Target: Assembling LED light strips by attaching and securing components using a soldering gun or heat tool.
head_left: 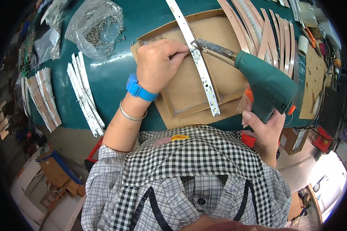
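Green plastic soldering gun (266,86), clamped in the right hand (263,129), lays its metal tip on a long white LED strip (197,57) across a shallow brown cardboard tray (181,92) on the teal table (108,77). The left hand (158,63), fingers pinched together beside the tip, presses on the strip; whether it holds solder wire is unclear. Loose white strips (85,94) lie well apart to the left.

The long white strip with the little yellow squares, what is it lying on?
The white strip lies across a shallow brown tray on the green table. The left hand presses its edge; what its fingers pinch is hidden. The soldering gun tip touches the strip.
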